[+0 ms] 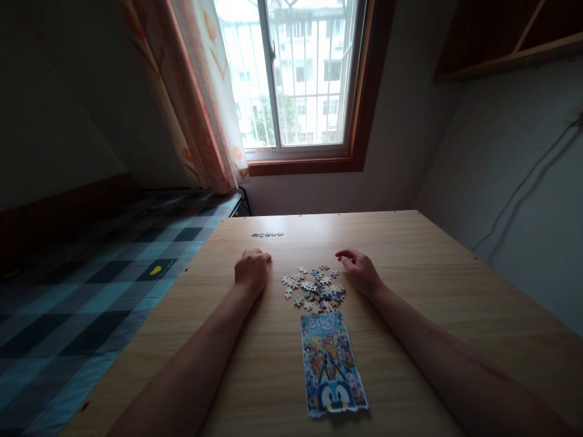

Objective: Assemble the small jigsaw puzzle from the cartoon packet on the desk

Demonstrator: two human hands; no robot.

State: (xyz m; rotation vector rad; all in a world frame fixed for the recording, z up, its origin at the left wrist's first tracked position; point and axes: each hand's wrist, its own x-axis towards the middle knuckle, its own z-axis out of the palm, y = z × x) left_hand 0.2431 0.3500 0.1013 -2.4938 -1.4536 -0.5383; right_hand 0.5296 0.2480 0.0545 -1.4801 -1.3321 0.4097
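Fingers (255, 255) of the left hand (252, 271) are being curled shut; the right hand (362, 272) is being held open beside the puzzle pieces (315, 290).

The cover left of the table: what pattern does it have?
The cover is checked in blue, grey and black squares; the head view shows it.

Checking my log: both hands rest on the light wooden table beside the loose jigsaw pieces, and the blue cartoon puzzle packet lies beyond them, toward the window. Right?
No: the head view shows the blue cartoon puzzle packet nearer the person than the loose jigsaw pieces; rest holds.
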